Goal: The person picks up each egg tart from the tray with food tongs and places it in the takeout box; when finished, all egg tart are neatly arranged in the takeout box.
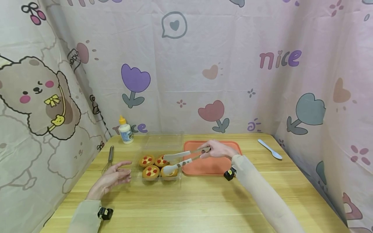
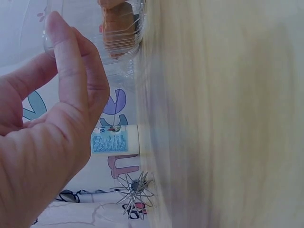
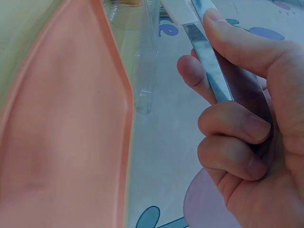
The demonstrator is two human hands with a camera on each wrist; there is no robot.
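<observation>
My right hand (image 1: 218,149) grips a pair of tongs (image 1: 186,162) with white ends and metal arms, fingers curled round the metal in the right wrist view. The tongs' spread tips are at the two right-hand tarts; contact is unclear. Several mini pizza-like tarts (image 1: 151,172) with red toppings sit in a clear plastic container (image 1: 164,142), its lid raised at the back. To its left, my left hand (image 1: 112,178) has loosely bent fingers close to the container's side. In the left wrist view, the fingertips overlap its clear edge; whether they touch it I cannot tell.
An orange tray (image 1: 193,169) lies right of the container, beneath the right hand. A whisk (image 1: 110,155) and a white bottle with a yellow cap (image 1: 126,132) are at the left back. A pale plastic spoon-like utensil (image 1: 269,149) lies at the right.
</observation>
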